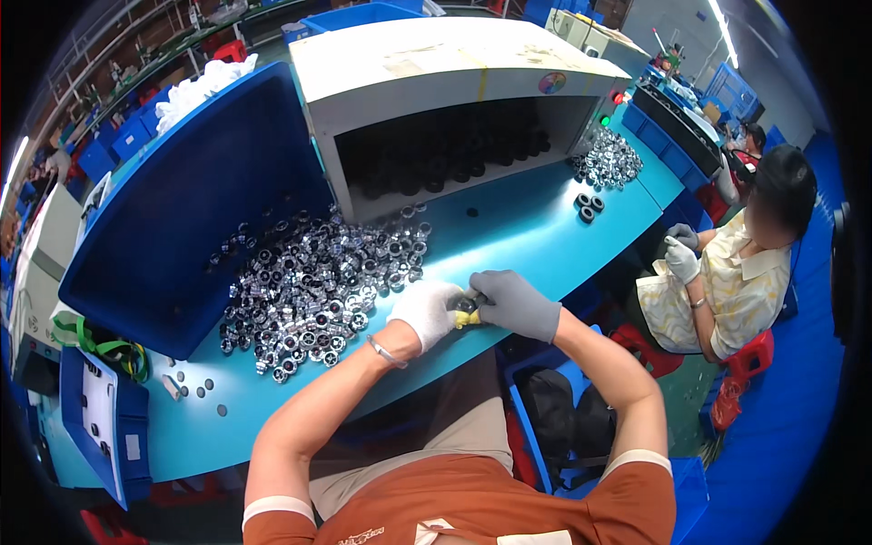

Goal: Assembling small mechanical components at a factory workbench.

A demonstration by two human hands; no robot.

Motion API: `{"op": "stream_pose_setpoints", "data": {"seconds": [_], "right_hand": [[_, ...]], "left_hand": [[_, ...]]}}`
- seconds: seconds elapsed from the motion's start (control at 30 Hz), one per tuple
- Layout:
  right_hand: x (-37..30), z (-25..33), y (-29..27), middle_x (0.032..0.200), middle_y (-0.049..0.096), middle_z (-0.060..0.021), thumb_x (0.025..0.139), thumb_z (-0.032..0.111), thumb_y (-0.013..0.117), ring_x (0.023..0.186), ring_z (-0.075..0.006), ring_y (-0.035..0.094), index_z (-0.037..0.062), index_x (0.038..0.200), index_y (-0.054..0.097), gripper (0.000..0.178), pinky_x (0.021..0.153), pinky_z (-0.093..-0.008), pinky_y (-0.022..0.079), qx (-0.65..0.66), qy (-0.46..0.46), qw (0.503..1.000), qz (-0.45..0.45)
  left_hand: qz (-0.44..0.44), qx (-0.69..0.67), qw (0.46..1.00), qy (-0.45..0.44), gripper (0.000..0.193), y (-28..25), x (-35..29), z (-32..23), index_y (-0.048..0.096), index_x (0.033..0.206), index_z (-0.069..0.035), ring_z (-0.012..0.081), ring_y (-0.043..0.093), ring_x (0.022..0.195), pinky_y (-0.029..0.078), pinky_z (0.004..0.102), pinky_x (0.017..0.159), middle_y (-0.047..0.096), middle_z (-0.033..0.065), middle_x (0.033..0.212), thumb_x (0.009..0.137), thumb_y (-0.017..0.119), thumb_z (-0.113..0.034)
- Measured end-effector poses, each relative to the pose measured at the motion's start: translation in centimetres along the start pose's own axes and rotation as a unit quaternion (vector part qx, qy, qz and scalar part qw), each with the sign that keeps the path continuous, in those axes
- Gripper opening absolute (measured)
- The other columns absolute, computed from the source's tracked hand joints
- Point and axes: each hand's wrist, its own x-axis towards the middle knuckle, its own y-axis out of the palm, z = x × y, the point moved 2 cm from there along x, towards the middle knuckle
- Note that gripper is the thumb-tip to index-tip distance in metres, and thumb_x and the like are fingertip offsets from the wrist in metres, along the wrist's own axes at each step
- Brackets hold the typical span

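Orange-sleeved forearms come up from six o'clock and meet at the near edge of the teal tabletop (509,227). Between the two hands sits a small dark ring-shaped part with a yellow piece (467,309) against it. The left hand (427,312), in a white knit glove, is clenched around the part's left side; the right hand (516,304), in a grey glove, is closed on its right side, fingers curled over the top.

To do this well, I judge the left hand should keep the part steady and square while the right does the fine work, with both wrists resting low on the tabletop edge so that nothing twists or slips. A light, even pinch seems wiser than a hard squeeze on so small a piece.

At ten o'clock from the hands lies a heap of shiny silver metal rings (309,286), spilling from a tipped blue plastic bin (182,218). At twelve o'clock stands a cream box-shaped cabinet (436,64) with dark rings in its open shelf. A few black rings (589,207) lie at one o'clock, and another silver heap (607,159) beyond them. A seated co-worker in a patterned shirt (736,282) works at three o'clock.

The gloves cover most of the part, so its exact shape and what the yellow piece is cannot be made out. The shelf's depth is in shadow.
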Motion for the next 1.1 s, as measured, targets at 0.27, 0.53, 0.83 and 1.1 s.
{"op": "stream_pose_setpoints", "data": {"seconds": [0.27,0.53,0.83,1.1], "right_hand": [[2.6,-0.8,-0.6,0.079,0.067,-0.0153,0.075,0.009,0.073,0.076,-0.0338,0.067,0.0016,0.089,0.058,0.022,0.068,-0.0410,0.051,0.037,0.002,0.990,0.135],[2.8,-1.4,-0.9,0.078,0.067,-0.0141,0.075,0.008,0.074,0.071,-0.0279,0.067,0.0015,0.092,0.060,0.023,0.067,-0.0374,0.051,0.069,0.008,0.986,0.149],[-3.8,1.7,1.6,0.095,0.067,-0.0102,0.085,0.003,0.068,0.090,-0.0152,0.066,-0.0021,0.112,0.059,0.029,0.081,-0.0323,0.052,0.282,0.024,0.958,-0.042],[-7.6,7.5,4.3,0.119,0.067,-0.0074,0.097,0.002,0.059,0.111,-0.0122,0.061,-0.0045,0.130,0.063,0.034,0.098,-0.0268,0.047,0.529,0.061,0.839,-0.113]], "left_hand": [[0.053,0.032,0.996,0.056,0.023,-0.2,0.9,0.7,0.067,0.104,-0.005,0.0424,0.069,0.084,0.055,0.0488,0.076,0.070,0.0213,0.086,0.082,0.064,-0.009],[0.025,0.025,0.998,0.054,0.032,-0.6,0.7,0.2,0.072,0.113,-0.010,0.0310,0.073,0.080,0.058,0.0382,0.074,0.073,0.0155,0.088,0.081,0.077,-0.015],[-0.022,-0.317,0.944,-0.092,0.043,0.4,-3.3,-0.1,0.068,0.111,0.003,0.0093,0.057,0.078,0.050,0.0268,0.070,0.069,0.0043,0.090,0.079,0.084,-0.020],[-0.076,-0.548,0.816,-0.167,0.022,1.7,-10.4,-3.0,0.067,0.112,-0.002,0.0057,0.054,0.064,0.041,0.0198,0.054,0.066,0.0004,0.086,0.094,0.072,-0.013]]}}
